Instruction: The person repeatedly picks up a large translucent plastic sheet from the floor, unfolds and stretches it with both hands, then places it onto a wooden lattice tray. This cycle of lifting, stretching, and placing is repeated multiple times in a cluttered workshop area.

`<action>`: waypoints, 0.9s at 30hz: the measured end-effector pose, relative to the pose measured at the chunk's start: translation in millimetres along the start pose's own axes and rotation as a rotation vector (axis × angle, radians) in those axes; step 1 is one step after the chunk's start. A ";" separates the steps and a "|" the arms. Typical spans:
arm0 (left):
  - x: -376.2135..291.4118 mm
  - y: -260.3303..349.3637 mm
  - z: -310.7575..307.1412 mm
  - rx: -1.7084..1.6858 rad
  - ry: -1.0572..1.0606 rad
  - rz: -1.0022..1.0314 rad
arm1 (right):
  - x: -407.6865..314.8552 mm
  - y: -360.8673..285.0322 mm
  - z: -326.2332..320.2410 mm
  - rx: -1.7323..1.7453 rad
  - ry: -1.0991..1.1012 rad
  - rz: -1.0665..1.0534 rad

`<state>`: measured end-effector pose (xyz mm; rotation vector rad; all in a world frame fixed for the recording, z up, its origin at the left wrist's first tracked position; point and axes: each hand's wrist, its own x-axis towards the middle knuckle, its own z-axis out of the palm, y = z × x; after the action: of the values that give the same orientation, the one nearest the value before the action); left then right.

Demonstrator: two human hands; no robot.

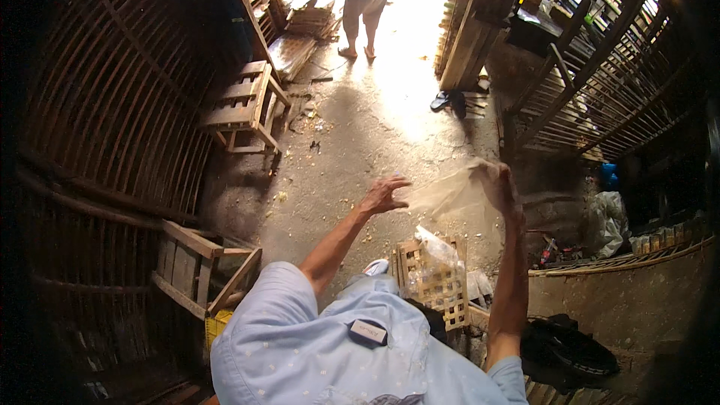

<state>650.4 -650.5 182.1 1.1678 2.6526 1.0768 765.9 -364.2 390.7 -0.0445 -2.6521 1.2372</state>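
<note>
My right hand, blurred by motion, is raised at the right and grips one end of a thin translucent plastic sheet or bag. The sheet stretches left through the air towards my left hand. My left hand has its fingers apart and curved, close to the sheet's left end, and no hold on it can be made out. Below the sheet, near my body, is a woven bamboo basket or crate with a piece of whitish plastic on its top.
A wooden stool and a wooden frame are at the left beside slatted walls. A person stands in the bright doorway ahead. Dark footwear lies by the post. At the right are a crumpled white sack and a black bag.
</note>
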 end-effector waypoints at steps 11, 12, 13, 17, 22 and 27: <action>-14.4 -86.7 -37.7 -0.208 -0.082 -0.252 | -30.8 46.2 -69.5 0.233 0.360 -0.131; -10.9 -88.8 -45.9 -0.168 -0.062 -0.246 | -39.2 65.9 -71.7 0.296 0.389 -0.159; -8.7 -90.7 -53.7 -0.127 -0.044 -0.242 | -48.1 84.6 -69.5 0.321 0.410 -0.165; -0.4 -115.2 -83.0 -0.215 0.128 -0.253 | -55.9 154.2 -63.6 -0.250 0.371 0.083; 21.4 -63.1 -112.0 -1.163 0.043 -0.270 | -76.2 156.6 -76.1 -0.707 0.425 0.387; 54.6 3.9 -129.8 -0.906 -0.195 -0.257 | -26.1 35.0 20.8 -0.713 0.219 0.044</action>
<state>574.2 -687.4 294.6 0.6624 1.7252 1.7008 784.9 -360.3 346.4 -0.3269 -2.7476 0.2206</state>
